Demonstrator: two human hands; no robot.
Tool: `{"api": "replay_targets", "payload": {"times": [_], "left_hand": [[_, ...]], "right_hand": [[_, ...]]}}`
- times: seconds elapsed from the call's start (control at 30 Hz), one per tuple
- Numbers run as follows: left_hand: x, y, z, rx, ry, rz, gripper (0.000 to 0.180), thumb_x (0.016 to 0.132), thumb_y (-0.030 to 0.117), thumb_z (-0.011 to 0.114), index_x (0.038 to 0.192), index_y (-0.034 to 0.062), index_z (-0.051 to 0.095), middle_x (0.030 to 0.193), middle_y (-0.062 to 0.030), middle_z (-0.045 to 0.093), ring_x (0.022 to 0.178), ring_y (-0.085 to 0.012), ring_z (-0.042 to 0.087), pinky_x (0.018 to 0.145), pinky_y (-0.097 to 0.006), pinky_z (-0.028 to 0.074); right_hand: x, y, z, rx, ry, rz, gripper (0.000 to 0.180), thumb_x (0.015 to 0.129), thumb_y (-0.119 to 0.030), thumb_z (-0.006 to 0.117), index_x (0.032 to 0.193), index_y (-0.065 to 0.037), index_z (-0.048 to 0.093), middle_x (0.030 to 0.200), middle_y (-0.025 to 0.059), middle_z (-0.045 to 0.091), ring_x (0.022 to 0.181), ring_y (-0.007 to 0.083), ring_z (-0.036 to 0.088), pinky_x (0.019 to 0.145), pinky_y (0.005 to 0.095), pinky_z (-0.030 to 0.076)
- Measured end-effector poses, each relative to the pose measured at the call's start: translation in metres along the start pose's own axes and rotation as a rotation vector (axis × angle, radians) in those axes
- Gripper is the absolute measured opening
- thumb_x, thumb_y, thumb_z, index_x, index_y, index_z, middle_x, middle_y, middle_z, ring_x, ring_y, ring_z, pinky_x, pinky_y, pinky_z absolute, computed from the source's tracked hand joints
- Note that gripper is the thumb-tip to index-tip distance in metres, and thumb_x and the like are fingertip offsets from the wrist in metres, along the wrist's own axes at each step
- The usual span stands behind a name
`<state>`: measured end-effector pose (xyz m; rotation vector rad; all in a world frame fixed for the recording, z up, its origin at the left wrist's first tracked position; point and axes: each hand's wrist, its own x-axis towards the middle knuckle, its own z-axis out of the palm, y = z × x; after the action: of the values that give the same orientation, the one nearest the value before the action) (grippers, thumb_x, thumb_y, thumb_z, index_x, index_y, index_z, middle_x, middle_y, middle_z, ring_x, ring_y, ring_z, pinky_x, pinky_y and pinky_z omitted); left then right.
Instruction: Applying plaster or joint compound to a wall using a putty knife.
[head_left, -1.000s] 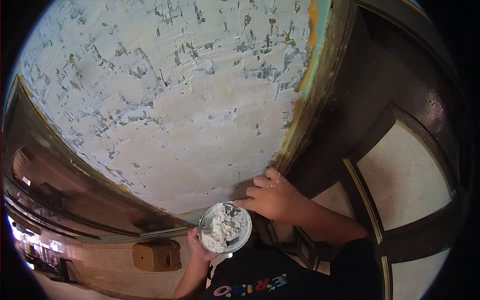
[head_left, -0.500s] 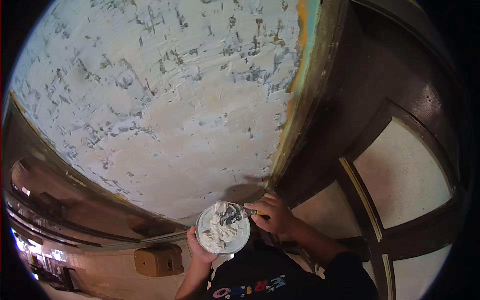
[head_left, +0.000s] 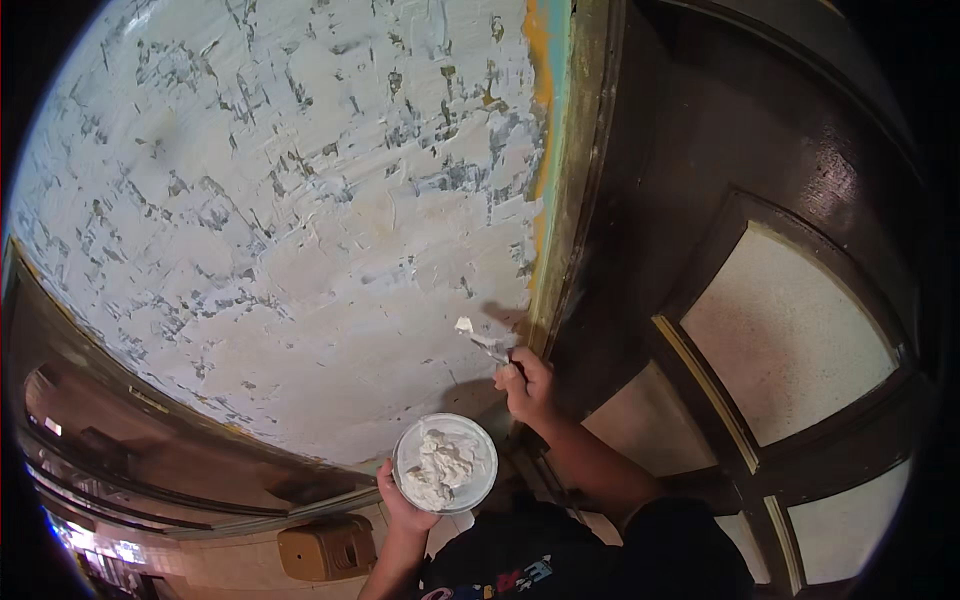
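Right hand (head_left: 527, 385) fingers closed on putty knife (head_left: 484, 342). Long axis slanted, blade pointing up-left at plastered wall (head_left: 300, 220). Left hand (head_left: 403, 500) cupping bowl of putty (head_left: 445, 463).

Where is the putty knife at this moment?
In the head view, the putty knife is in the right hand, raised just right of centre with its loaded tip near the plastered wall, beside the door frame, above the bowl.

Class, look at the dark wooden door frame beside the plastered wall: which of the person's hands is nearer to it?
The right hand, holding a putty knife, is just beside the door frame. The left hand is lower and farther left, under the bowl of plaster.
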<state>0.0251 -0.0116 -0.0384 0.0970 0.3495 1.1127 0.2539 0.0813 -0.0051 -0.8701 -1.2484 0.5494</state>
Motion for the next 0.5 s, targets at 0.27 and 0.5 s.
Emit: {"api": "replay_targets", "payload": {"times": [0.27,0.5], "left_hand": [[-0.02,0.003,-0.01,-0.018,0.107,0.037,0.071,0.08,0.051,0.051,0.134,0.0054,0.05,0.132,-0.0169,0.055,0.119,-0.0381,0.054,0.101,-0.054,0.042],[-0.033,0.01,-0.014,-0.017,0.12,0.068,0.072,0.081,0.051,0.048,0.135,0.0045,0.048,0.134,-0.018,0.053,0.121,-0.0376,0.051,0.105,-0.052,0.039]], "right_hand": [[0.04,0.031,0.02,0.21,0.003,0.257,0.03,0.1,-0.02,0.046,0.074,-0.003,0.048,0.058,0.0022,0.051,0.046,0.0076,0.047,0.045,0.0245,0.038],[0.035,0.036,0.021,0.1,0.041,0.386,0.027,0.1,-0.019,0.046,0.081,-0.002,0.053,0.055,0.0008,0.048,0.045,0.0074,0.045,0.044,0.0261,0.037]]}}
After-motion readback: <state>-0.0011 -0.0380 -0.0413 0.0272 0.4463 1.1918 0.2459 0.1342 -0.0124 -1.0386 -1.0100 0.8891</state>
